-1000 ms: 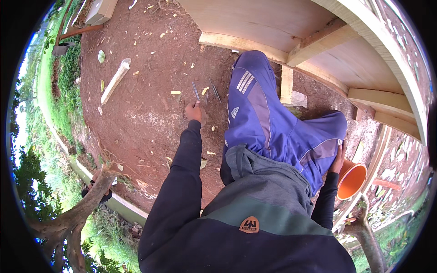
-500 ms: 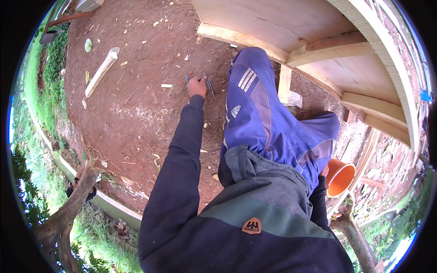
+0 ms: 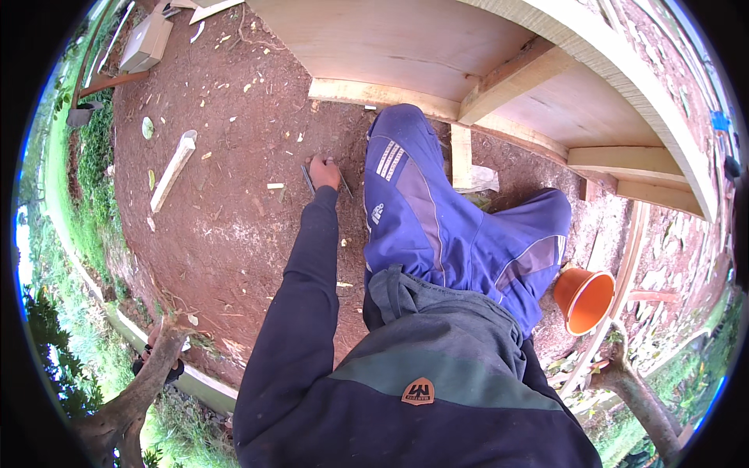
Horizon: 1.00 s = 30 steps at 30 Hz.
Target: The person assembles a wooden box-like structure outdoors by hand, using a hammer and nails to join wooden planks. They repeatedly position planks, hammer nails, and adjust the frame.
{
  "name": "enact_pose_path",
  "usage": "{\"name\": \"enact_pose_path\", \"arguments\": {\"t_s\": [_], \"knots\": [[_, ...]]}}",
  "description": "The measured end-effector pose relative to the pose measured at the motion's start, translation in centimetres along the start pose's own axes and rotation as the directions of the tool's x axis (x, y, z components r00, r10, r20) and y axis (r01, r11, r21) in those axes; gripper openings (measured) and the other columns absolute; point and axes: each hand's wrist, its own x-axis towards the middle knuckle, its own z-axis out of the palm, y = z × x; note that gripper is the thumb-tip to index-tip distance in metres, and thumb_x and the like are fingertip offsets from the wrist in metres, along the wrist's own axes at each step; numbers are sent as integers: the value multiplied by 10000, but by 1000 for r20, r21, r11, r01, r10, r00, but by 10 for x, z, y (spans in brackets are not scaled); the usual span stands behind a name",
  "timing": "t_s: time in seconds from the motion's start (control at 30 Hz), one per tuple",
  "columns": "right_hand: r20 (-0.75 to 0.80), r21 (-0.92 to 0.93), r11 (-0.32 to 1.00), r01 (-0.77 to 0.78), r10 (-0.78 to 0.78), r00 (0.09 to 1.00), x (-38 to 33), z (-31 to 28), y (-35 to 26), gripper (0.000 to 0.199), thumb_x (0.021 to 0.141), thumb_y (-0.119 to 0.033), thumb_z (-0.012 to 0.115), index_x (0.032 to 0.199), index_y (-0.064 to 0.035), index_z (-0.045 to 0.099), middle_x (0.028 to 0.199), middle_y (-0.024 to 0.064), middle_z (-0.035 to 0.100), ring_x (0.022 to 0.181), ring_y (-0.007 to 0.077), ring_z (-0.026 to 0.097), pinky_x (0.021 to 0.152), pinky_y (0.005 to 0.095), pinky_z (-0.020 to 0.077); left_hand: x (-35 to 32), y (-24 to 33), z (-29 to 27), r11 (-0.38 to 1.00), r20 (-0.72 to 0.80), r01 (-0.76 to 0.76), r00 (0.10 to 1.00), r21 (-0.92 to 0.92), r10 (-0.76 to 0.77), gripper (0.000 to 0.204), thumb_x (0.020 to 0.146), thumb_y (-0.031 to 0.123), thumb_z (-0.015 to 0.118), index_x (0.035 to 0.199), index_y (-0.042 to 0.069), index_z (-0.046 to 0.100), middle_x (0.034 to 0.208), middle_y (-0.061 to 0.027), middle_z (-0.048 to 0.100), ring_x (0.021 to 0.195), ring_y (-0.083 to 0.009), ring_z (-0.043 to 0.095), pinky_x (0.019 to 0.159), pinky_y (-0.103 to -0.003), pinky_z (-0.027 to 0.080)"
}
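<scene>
On the reddish-brown ground (image 3: 226, 265), thin metal rods (image 3: 308, 180) lie just beside my left hand (image 3: 324, 172), one to either side; I cannot tell whether its fingers are closed on anything. My right hand is out of sight. Pale scraps (image 3: 275, 186) dot the dirt, and a length of wood (image 3: 173, 171) lies toward the grass (image 3: 90, 179) on my left. A big wooden frame (image 3: 390, 39) rises ahead; an orange bucket (image 3: 569, 288) sits to my right.
</scene>
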Motion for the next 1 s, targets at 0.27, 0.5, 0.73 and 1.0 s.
{"name": "enact_pose_path", "arguments": {"t_s": [0.27,0.5,0.73,1.0], "knots": [[-31,-45,999,15,-17,999,-3,18,0,423,1005,-341,526,1231,15,561,1043,174,646,919,298,621,825,395,451,9,-39,-29,956,50,166,986,-240,-159,121,909,108,742,978,13,716,875,-125,742,776,-229,720,710,-368,561],[-54,-77,997,14,-18,998,-9,31,3,385,989,-322,551,1178,13,563,977,161,643,849,295,622,761,404,457,-20,32,-42,976,304,-135,949,173,78,224,898,209,704,1052,54,752,903,-208,741,915,-394,722,812,-470,564],[-124,-104,994,-17,4,992,-31,48,6,350,973,-304,576,1126,12,564,910,147,640,779,292,622,698,414,462,-19,9,15,964,471,-252,862,79,187,268,932,282,595,1064,95,735,962,-233,732,932,-456,700,759,-560,541],[-127,-120,989,-83,68,990,-47,65,-13,315,955,-282,605,1066,10,566,834,132,636,699,289,622,625,425,469,-5,-3,20,978,221,-143,969,150,108,345,919,232,687,1142,-25,631,960,-266,693,954,-480,664,822,-484,532]]}}
